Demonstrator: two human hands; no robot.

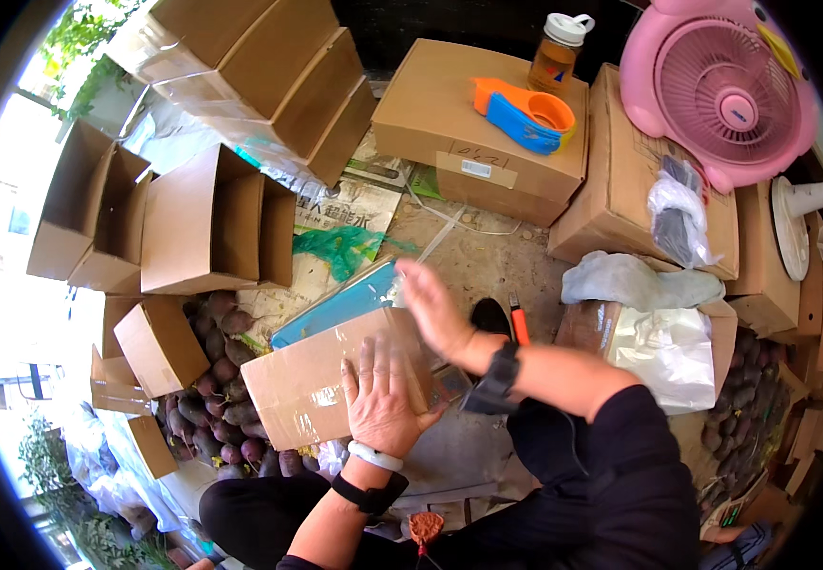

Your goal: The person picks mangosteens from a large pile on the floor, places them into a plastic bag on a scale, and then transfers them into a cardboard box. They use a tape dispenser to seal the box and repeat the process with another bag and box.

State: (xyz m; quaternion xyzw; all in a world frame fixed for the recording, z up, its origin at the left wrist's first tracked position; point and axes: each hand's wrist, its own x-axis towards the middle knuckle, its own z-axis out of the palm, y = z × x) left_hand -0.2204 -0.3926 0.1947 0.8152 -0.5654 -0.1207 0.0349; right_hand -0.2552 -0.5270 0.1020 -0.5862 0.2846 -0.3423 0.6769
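A closed cardboard box (304,377) with clear tape across it lies tilted in front of me. My left hand (381,410) presses flat on its top, fingers spread, holding nothing. Beyond the box's right end, my right hand (434,306) is raised and blurred by motion; whether it touches the box or grips anything is unclear. A flat blue panel (344,303) shows behind the box, partly covered by it. On the floor near my dark shoe (490,317) lies a tool with an orange-red handle (519,320).
Beetroots (222,410) are heaped at the left, beside open cardboard boxes (190,221). Stacked cartons (262,78) rise behind. An orange-and-blue tape dispenser (529,117) and a bottle (557,53) stand on another carton (418,107). A pink fan (725,92) occupies the far right.
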